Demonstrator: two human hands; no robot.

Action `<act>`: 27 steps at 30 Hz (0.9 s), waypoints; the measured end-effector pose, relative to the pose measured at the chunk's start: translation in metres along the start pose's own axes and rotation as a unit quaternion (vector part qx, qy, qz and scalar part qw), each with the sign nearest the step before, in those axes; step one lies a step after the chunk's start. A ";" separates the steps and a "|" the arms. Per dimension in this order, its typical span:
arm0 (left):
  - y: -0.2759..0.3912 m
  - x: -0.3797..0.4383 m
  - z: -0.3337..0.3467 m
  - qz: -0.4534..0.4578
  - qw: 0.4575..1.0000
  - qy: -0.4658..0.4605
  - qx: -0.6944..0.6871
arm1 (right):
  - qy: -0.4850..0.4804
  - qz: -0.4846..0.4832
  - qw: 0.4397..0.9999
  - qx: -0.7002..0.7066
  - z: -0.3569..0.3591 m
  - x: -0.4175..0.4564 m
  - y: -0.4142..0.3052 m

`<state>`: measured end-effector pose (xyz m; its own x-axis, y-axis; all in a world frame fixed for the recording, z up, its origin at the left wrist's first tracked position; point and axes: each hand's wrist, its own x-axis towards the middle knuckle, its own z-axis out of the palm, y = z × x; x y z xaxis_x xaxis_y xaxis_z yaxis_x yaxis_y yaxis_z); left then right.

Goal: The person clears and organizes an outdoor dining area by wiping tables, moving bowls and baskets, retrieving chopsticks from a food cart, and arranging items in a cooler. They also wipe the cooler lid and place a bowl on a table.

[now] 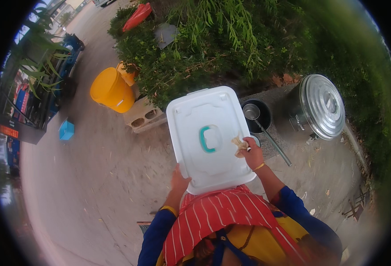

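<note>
A white plastic container lid with a teal handle lies right in front of me, close to my red striped apron. My left hand grips its near left edge, the thumb on top. At the right edge, my right hand holds a crumpled beige cloth or paper against the lid; its fingers are partly hidden. Just beyond that hand stands a dark pot with a long-handled metal ladle resting in it. What lies under the lid is hidden.
A large metal pot with a ridged lid stands at the right. Yellow buckets and a hollow concrete block are at the left, before green shrubs. Farther left are a blue bin and a parked vehicle.
</note>
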<state>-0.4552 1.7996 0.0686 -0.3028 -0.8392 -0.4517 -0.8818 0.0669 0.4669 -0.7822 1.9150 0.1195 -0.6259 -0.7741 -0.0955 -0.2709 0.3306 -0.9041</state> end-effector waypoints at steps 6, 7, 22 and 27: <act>0.030 -0.008 -0.006 -0.084 0.984 -0.096 0.125 | -0.144 -0.236 0.948 -0.159 0.075 0.096 -0.012; 0.033 -0.007 -0.008 -0.088 0.983 -0.105 0.125 | -0.167 -0.259 0.931 -0.198 0.086 0.110 -0.009; 0.032 -0.004 0.005 -0.080 0.986 -0.079 0.119 | -0.274 -0.482 0.739 -0.382 0.123 0.166 0.009; 0.035 -0.005 -0.002 -0.082 0.985 -0.091 0.121 | -0.185 -0.441 0.763 -0.436 0.124 0.141 0.013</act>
<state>-0.4839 1.8052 0.0887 -0.1899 -0.7402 -0.6450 -0.9779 0.0841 0.1914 -0.7830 1.7431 0.0425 0.2854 -0.9491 0.1334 -0.9514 -0.2974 -0.0800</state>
